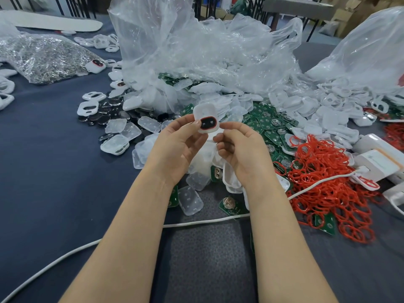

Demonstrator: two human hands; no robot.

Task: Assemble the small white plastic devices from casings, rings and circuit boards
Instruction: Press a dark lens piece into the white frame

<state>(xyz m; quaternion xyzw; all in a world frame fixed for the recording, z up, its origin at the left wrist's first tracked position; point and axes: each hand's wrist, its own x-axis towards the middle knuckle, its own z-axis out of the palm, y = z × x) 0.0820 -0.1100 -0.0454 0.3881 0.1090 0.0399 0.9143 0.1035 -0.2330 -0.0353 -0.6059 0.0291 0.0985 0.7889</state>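
My left hand [175,147] holds up a small white device [205,119] above the table, its thumb and fingers pinched on the left edge. The device shows a dark oval window ringed in red. My right hand [242,149] sits just right of it, fingers curled, fingertips at the device's lower right edge; whether they grip it is unclear. Beneath the hands lie clear casings [192,201] and green circuit boards [231,207]. A heap of red rings [323,171] spreads to the right.
Clear plastic bags [196,53] of white parts rise behind the hands. Round dark discs [109,114] and white frames [91,99] lie at the left, a bag of metal bits [43,57] beyond. White cable [196,221] crosses the grey cloth; white boxes [378,158] sit right.
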